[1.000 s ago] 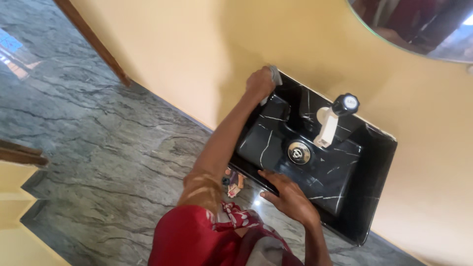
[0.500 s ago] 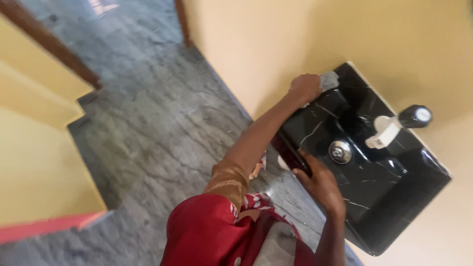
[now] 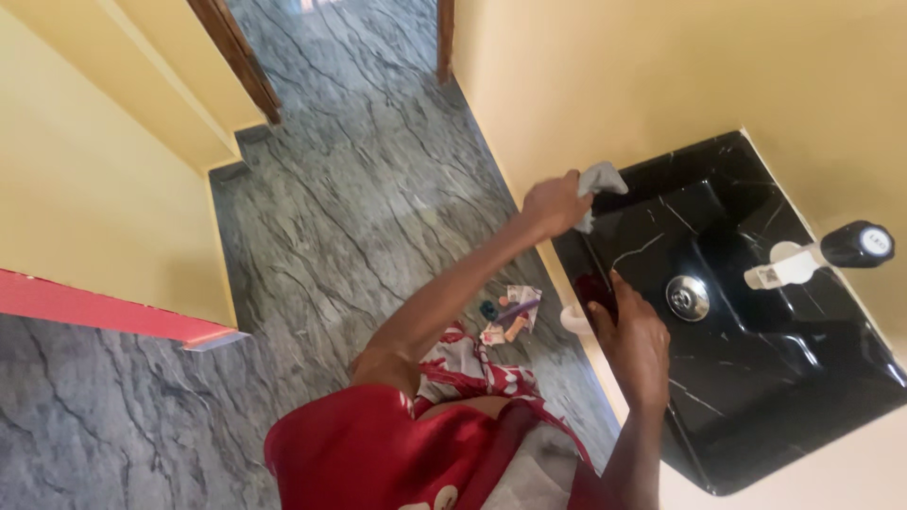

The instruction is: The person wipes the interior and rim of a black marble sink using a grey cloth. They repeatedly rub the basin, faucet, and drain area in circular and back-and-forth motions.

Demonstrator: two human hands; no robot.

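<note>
A washing corner in a home.
A black marble-veined sink with a white tap hangs on a yellow wall, above a grey stone floor running past wooden door frames.

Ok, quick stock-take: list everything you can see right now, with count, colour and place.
sink: one, black with white veins, fixed to the wall at right
drain: one, silver, in the basin bottom
tap: one, white body with a black knob, at the sink's back edge
cloth: one, grey, at the sink's far corner
small items: a few, mixed colours, on the floor below the sink; too small to identify
floor: grey veined stone
walls: yellow
door frame: brown wood, top of view
left hand: grip shut on the cloth
right hand: resting open on the sink's near rim
</note>
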